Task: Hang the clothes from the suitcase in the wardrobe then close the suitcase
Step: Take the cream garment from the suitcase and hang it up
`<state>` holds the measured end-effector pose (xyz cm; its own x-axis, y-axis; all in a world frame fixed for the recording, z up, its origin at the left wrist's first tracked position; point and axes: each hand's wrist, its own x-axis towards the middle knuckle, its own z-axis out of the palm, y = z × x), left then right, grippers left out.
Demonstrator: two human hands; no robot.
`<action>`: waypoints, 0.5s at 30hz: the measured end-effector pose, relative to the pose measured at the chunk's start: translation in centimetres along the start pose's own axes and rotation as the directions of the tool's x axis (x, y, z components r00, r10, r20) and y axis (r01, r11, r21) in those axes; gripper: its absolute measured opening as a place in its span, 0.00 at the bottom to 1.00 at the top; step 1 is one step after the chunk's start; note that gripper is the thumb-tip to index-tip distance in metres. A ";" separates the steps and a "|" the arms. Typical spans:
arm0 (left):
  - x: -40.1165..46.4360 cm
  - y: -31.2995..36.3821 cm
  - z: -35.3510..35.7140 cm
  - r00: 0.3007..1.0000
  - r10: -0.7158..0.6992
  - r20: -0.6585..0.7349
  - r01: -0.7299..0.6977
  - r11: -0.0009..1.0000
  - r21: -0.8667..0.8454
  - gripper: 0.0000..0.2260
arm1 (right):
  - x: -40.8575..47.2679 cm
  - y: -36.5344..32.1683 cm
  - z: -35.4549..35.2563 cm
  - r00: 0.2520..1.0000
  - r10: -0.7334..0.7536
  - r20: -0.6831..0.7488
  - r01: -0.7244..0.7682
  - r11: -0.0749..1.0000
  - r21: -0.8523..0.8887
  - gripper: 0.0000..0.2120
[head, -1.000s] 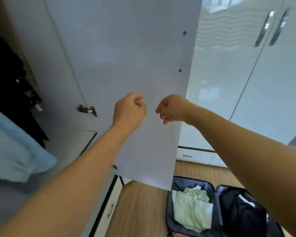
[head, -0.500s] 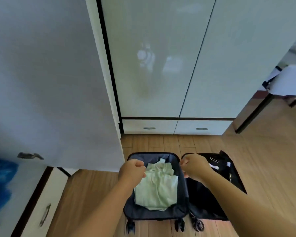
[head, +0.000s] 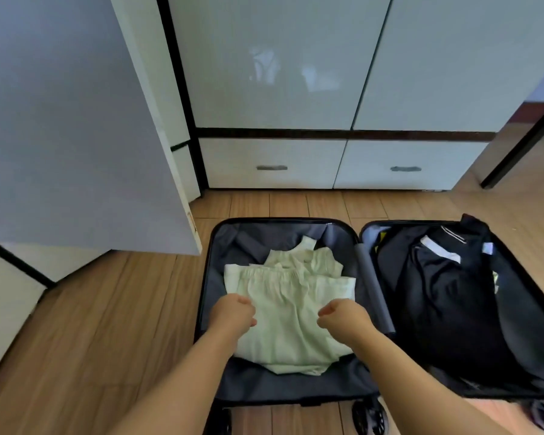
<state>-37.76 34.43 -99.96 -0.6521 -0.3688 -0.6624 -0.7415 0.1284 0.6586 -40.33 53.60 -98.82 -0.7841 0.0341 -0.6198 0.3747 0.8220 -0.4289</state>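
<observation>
Left hand (head: 231, 315) and right hand (head: 343, 320) grip fisted, empty, over soft folded pale-green clothes (head: 291, 312), hard-shell suitcase (head: 208, 296)

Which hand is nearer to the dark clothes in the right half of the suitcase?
Right. The right hand hovers over the pale green clothes, nearer the dark clothes; the left hand is farther left.

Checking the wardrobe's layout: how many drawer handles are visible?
2: one drawer handle on the left drawer, another on the right drawer, below the closed doors. Others may be hidden.
</observation>
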 end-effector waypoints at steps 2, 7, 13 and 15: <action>1.7 -0.8 1.2 1.000 0.023 0.007 -0.023 0.999 -0.022 0.09 | 2.2 0.7 1.5 0.999 0.040 0.033 -0.044 0.989 0.143 0.21; 3.3 -3.2 2.0 1.000 -0.022 0.018 0.023 0.997 -0.073 0.16 | 5.0 2.2 4.8 0.980 0.088 0.177 -0.179 0.774 0.607 0.36; 4.4 -4.7 2.2 0.999 0.005 0.045 0.000 0.994 -0.106 0.21 | 5.7 2.5 8.3 1.000 -0.002 -0.028 0.014 0.909 0.417 0.21; 4.3 -4.1 2.2 0.995 0.024 0.094 -0.006 0.983 -0.181 0.21 | 5.2 1.7 8.3 0.985 -0.114 -0.132 0.155 0.919 0.363 0.22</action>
<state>-37.91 34.33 -106.31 -0.6816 -0.2777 -0.6770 -0.6964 -0.0382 0.7167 -39.69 50.45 -108.17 -0.8802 0.0146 -0.4744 0.4019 0.5545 -0.7287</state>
